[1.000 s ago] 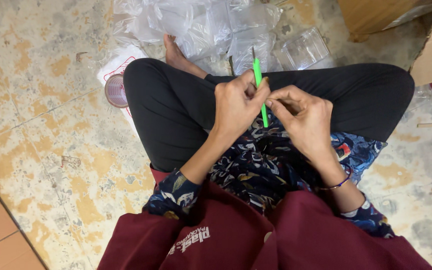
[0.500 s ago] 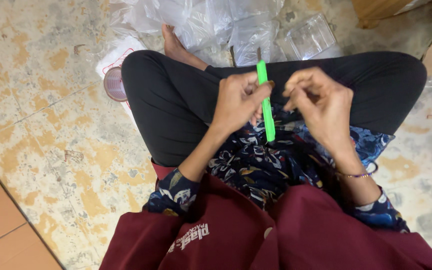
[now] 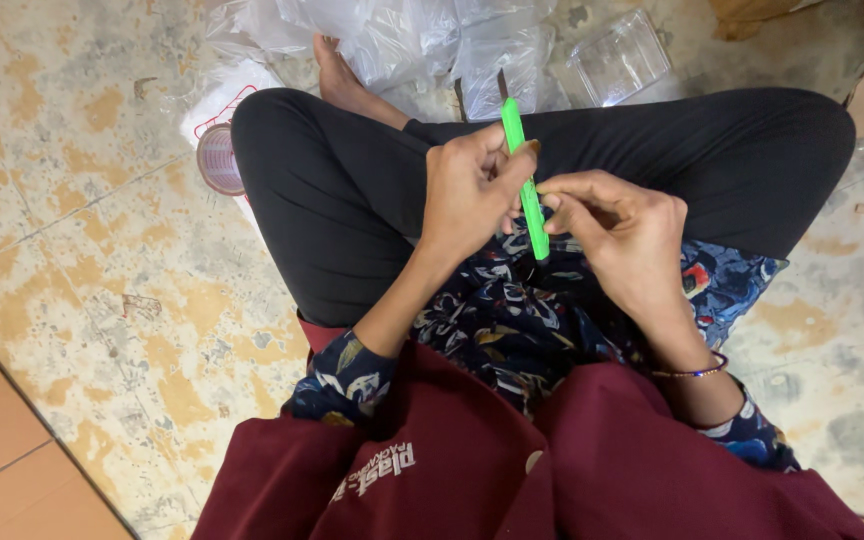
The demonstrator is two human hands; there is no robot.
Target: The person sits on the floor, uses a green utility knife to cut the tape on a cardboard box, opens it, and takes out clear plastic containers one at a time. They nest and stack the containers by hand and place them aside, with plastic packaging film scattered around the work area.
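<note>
Both hands worked over the lap, above the patterned blue cloth (image 3: 512, 330). Left hand (image 3: 467, 195) pinched the green stick tool (image 3: 524, 180) around its middle, thumb and fingers closed on it; a thin dark tip poked out of the top end, pointing away from the body. Right hand (image 3: 622, 235) sat just right of the tool, fingertips curled in and touching its lower part. Couldn't tell if it gripped the tool or some small piece against it.

Risks as I judged them: if that tip was a blade, a slip in the pinch could have driven it toward the left fingers or the black trousers (image 3: 352, 190) under it. A dropped tool would have landed in the cloth folds, hard to find.

Beyond the tool, past the knees: clear plastic bags (image 3: 422, 40) and a clear box (image 3: 620, 58) on the floor. Left of it, a roll of tape (image 3: 218, 158).
</note>
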